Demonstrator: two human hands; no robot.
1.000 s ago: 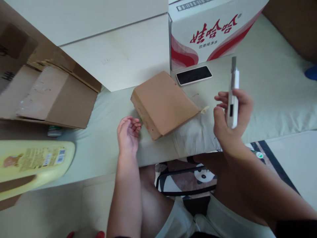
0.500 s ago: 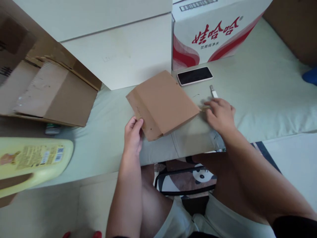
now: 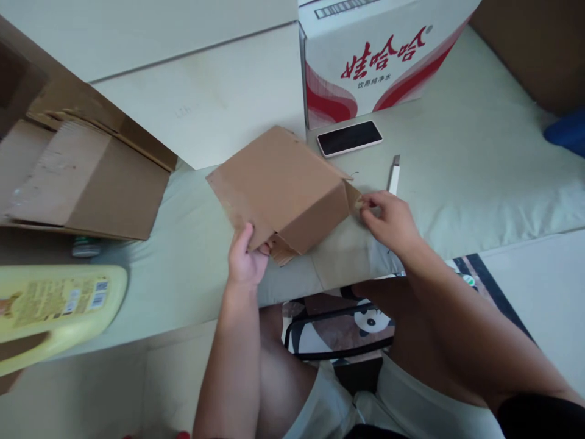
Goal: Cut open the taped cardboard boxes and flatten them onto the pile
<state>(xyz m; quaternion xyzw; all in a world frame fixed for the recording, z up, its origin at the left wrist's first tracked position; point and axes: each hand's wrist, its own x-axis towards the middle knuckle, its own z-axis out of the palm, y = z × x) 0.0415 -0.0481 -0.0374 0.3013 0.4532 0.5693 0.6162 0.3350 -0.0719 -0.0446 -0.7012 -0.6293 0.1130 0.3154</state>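
A small brown cardboard box (image 3: 278, 189), partly unfolded, stands at a slant on the pale green cloth (image 3: 479, 183). My left hand (image 3: 247, 259) is closed on its near left flap, thumb on top and fingers underneath. At the box's right end, my right hand (image 3: 390, 219) pinches the edge of an end flap between thumb and fingertips. Just beyond my right hand lies a white utility knife (image 3: 393, 177) with a grey tip. A phone (image 3: 350, 138) with a dark screen lies behind the box.
A white and red carton (image 3: 375, 79) stands at the back, beside a larger white box (image 3: 219, 97). Brown cartons (image 3: 128, 189) and a yellow jug (image 3: 82, 299) are on the left. Something blue (image 3: 567, 133) shows at the right edge.
The flattened cardboard has opened into a box shape, its front side now showing. My right hand has moved left onto the end flap. The view has shifted slightly.
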